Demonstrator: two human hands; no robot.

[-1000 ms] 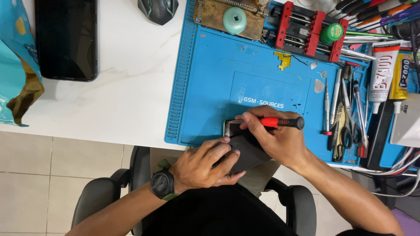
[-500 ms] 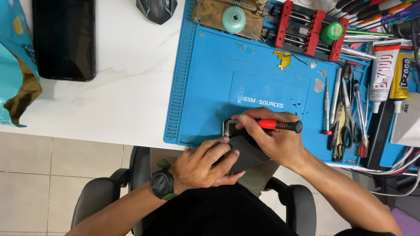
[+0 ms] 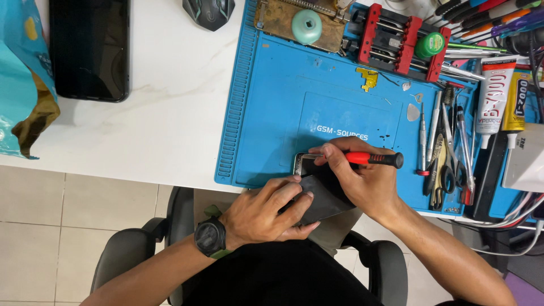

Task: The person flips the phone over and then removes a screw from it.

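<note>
At the right edge of the blue work mat (image 3: 272, 96) you have two upright adhesive tubes side by side: a white one with red lettering (image 3: 494, 93) and a yellow-and-black one (image 3: 517, 102) just beside it. A white printed label sits in the middle of the mat, directly above your hands. At the far left of the white table (image 3: 158, 130), a teal bag (image 3: 20, 79) with a brown patch lies next to a dark flat slab (image 3: 89, 48), apparently a tablet or phone lying face up. Along the top of the mat stand a red clamp fixture (image 3: 396, 39) and a small green round container (image 3: 429, 44). The phone (image 3: 317, 190) lies at the near edge of the mat, partly overhanging it toward your lap. Your left hand (image 3: 266, 212), with a black wristwatch (image 3: 211, 238) on the wrist, is curled over the phone's dark lower body, fingers pressing on it and thumb under its edge. Your right hand (image 3: 362, 184) is closed around a red-and-black screwdriver (image 3: 377, 159), held nearly level, tip pointing left at the phone's upper corner; whether the tip touches cannot be told.
</note>
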